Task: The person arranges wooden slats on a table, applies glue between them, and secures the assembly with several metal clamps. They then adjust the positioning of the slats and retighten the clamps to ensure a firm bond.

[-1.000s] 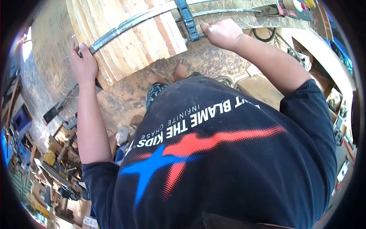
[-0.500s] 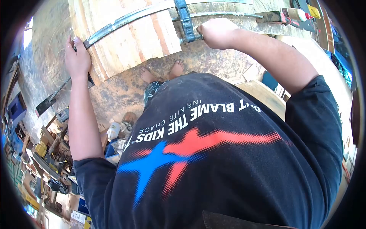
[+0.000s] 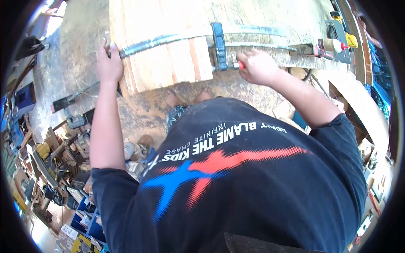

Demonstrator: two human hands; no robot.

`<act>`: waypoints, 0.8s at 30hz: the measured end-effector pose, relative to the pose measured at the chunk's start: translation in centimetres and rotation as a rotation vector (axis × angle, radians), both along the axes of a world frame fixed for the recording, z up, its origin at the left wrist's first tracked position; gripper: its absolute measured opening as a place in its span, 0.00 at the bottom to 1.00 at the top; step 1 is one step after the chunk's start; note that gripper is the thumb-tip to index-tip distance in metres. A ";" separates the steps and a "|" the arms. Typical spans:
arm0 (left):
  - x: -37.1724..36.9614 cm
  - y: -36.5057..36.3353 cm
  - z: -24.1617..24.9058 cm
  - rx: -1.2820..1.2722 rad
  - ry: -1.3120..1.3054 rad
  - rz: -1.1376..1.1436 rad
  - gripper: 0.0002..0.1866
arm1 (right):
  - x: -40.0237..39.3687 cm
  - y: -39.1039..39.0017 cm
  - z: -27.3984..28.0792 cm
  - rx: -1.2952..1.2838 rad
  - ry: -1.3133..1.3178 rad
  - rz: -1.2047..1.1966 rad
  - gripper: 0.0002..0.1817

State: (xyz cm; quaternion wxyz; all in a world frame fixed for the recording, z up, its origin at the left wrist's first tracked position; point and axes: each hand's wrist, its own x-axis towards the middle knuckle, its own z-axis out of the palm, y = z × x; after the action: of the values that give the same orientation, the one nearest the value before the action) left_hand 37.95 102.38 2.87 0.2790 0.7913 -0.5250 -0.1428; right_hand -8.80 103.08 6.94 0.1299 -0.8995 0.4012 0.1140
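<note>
Looking down past a dark shirt [image 3: 236, 181], bare feet [image 3: 187, 99] show on the stained floor at about 12 o'clock of the belly. Beyond them lies a panel [image 3: 168, 55] of glued wood strips on a bench [image 3: 270, 17], with a long bar clamp [image 3: 168, 39] laid across it. The left hand [image 3: 109, 66], at 10 o'clock, has its fingers curled over the panel's edge, touching the clamp bar's end. The right hand [image 3: 258, 66], at 1 o'clock, is closed loosely round the clamp's red handle [image 3: 241, 65], just beside the blue clamp head [image 3: 219, 40]. Farther off at 2 o'clock sits a glue bottle [image 3: 331, 44]. Cluttered tools [image 3: 55, 160] lie at 8 o'clock.
</note>
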 end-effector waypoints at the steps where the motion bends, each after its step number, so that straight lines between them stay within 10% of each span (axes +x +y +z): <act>1: -0.1 0.1 0.3 -0.020 0.066 0.012 0.30 | 0.6 0.0 0.1 -0.047 0.008 0.007 0.17; 10: 2.1 -0.7 -1.7 0.076 0.278 0.172 0.32 | 3.4 -2.9 2.3 0.477 0.313 -0.168 0.14; 24: 0.3 -0.7 0.6 0.064 0.129 0.143 0.32 | 2.2 -4.2 1.4 0.559 0.276 -0.023 0.15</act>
State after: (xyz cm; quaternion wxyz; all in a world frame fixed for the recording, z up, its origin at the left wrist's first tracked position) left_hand 38.28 101.70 3.43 0.2961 0.8245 -0.4433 -0.1898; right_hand -6.58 98.90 8.35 0.3177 -0.8004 0.3784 0.3396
